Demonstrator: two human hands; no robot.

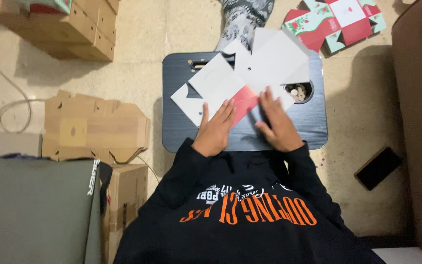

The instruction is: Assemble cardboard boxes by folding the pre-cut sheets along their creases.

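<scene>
A flat, unfolded cardboard box blank, white on its upper face with a red flap showing, lies on a small dark lap table. My left hand presses flat on the blank's near left part, fingers spread. My right hand lies flat on the near right part, beside the red flap. Neither hand grips anything.
A round cup hole with small items sits in the table's right side. Another flat box blank, red and green, lies on the floor beyond. Brown cartons and flattened cardboard lie left. A dark phone rests right.
</scene>
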